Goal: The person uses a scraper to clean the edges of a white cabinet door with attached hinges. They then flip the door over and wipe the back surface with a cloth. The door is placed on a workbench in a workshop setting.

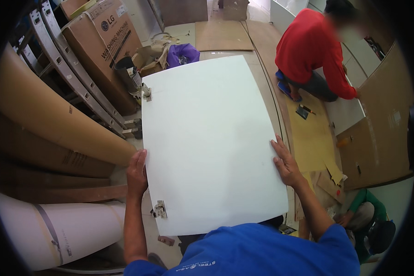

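Note:
A white cabinet door lies across the space in front of me, its near edge by my blue shirt. My left hand grips its left edge, with the fingers partly hidden behind the panel. On the opposite edge my right hand holds the door, its thumb and some fingers showing at the rim. Two metal hinges are fixed along the left edge: a far hinge and a near hinge. What supports the door underneath is hidden.
A person in a red top crouches at the far right; another in green sleeves sits low at the near right. On the left stand a ladder, a large cardboard box and a white roll. A purple bag lies beyond the door.

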Demonstrator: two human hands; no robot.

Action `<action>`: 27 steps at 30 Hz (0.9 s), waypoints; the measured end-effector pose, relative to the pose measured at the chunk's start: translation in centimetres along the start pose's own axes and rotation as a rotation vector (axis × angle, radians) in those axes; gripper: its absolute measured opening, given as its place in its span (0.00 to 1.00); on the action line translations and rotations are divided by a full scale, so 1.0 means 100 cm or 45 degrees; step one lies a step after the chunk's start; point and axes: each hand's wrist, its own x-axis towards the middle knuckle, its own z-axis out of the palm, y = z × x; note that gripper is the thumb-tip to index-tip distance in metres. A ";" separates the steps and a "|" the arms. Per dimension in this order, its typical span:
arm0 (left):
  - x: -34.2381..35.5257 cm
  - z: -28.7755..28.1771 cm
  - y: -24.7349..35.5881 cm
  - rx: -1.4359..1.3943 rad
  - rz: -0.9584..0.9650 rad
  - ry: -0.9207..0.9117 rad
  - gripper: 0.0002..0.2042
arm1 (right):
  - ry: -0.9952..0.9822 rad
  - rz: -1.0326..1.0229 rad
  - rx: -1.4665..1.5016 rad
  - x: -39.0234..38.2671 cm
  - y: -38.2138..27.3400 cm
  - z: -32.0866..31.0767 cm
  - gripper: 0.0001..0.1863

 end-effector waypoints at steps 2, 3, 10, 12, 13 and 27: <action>0.004 0.000 0.001 -0.006 -0.005 -0.007 0.24 | -0.007 -0.078 0.150 -0.006 0.016 -0.004 0.28; 0.006 0.001 0.001 -0.006 -0.001 -0.022 0.24 | -0.005 -0.093 0.177 -0.009 0.022 -0.006 0.28; 0.007 0.003 -0.005 -0.129 0.052 -0.165 0.21 | -0.018 -0.217 0.207 -0.006 0.037 -0.022 0.32; 0.004 0.006 -0.010 -0.161 0.061 -0.166 0.21 | 0.035 -0.256 0.113 0.001 0.036 -0.018 0.28; 0.003 0.009 -0.013 -0.210 0.052 -0.153 0.21 | 0.078 -0.375 0.013 0.002 0.035 -0.015 0.26; -0.026 0.046 -0.046 -0.877 -0.158 0.033 0.22 | 0.103 -0.712 0.151 0.065 0.024 -0.015 0.20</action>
